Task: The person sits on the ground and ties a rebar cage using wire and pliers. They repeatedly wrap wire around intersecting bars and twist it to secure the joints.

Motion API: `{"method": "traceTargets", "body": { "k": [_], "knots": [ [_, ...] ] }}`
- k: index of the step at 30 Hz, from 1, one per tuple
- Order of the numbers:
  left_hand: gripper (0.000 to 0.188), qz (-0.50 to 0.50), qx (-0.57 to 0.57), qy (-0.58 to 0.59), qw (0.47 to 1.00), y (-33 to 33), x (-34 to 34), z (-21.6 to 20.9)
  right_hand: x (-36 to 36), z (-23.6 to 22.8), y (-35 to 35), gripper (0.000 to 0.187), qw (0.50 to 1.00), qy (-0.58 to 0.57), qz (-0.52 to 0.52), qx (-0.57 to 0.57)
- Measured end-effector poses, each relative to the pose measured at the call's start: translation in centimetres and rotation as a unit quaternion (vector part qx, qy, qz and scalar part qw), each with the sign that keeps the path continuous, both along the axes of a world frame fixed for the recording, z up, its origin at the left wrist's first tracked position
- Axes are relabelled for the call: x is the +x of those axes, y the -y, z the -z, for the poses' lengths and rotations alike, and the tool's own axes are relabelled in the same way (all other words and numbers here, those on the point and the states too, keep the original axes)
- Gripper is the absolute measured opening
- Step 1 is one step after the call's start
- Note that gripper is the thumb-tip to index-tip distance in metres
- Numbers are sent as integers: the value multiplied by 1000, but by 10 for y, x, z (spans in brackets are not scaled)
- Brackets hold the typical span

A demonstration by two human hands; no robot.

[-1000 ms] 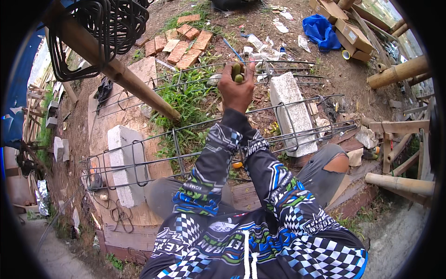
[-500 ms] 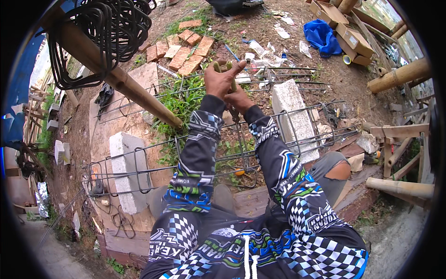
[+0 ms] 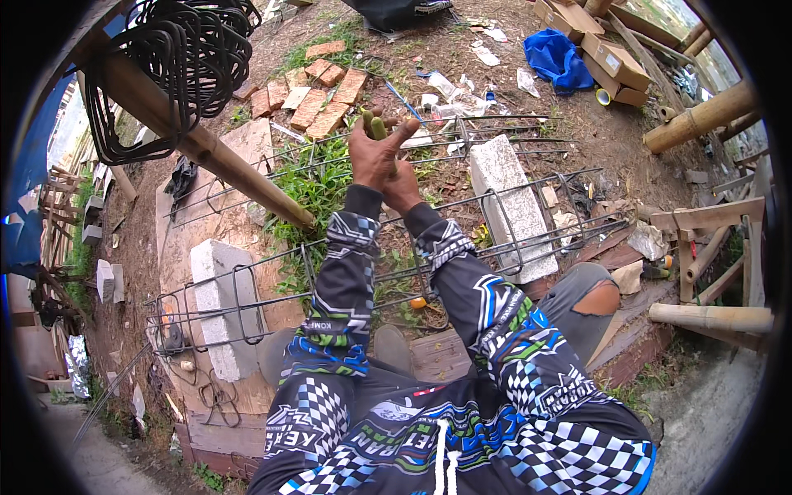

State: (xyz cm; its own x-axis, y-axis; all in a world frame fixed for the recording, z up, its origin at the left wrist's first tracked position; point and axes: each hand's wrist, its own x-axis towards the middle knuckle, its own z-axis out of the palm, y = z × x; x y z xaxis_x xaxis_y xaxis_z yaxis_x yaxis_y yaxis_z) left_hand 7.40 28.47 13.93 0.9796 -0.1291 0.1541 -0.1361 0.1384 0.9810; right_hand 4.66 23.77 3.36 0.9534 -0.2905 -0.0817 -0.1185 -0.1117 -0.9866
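Observation:
My left hand [image 3: 373,157] is raised over the far side of a steel rebar cage [image 3: 505,219]. Its fingers curl around the green handles of a tool [image 3: 378,127], while its thumb points to the right. What the tool's working end looks like is hidden. Close behind and below it, my right hand [image 3: 401,188] is partly covered, and its fingers do not show. The long cage lies across in front of me, resting on a white block [image 3: 219,276] at left and another white block [image 3: 500,169] at right.
Bundled black stirrups [image 3: 173,74] hang on a slanting bamboo pole [image 3: 247,177] at left. Broken orange bricks [image 3: 330,107] lie beyond my hands. Cardboard boxes [image 3: 615,62] and a blue cloth [image 3: 557,62] are at far right. A plank [image 3: 441,355] runs by my feet.
Both hands have shifted slightly left together with the green-handled tool. The right hand has come closer behind the left. The whole view has shifted a little.

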Motion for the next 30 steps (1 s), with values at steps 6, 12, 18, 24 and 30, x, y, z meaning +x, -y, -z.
{"method": "traceTargets", "body": {
  "k": [6, 12, 18, 24, 30],
  "knots": [
    [32, 192, -68, -170, 964, -57, 16, 13, -24, -24, -36, 39, 985, 124, 73, 98],
    [42, -57, -24, 0, 998, -21, 3, 7, -3, 2, -7, 32, 983, 78, -26, -166],
    [31, 81, -132, -96, 983, -71, -5, 15, -45, -38, -56, 34, 997, 59, 39, -35],
    [44, 213, -240, -117, 940, -52, 11, 1, -15, -34, -6, 38, 980, -10, -83, -183],
    [56, -93, -41, -49, 994, -9, -17, 3, -35, -18, -33, 40, 969, 81, 179, -147]
  ]
}}
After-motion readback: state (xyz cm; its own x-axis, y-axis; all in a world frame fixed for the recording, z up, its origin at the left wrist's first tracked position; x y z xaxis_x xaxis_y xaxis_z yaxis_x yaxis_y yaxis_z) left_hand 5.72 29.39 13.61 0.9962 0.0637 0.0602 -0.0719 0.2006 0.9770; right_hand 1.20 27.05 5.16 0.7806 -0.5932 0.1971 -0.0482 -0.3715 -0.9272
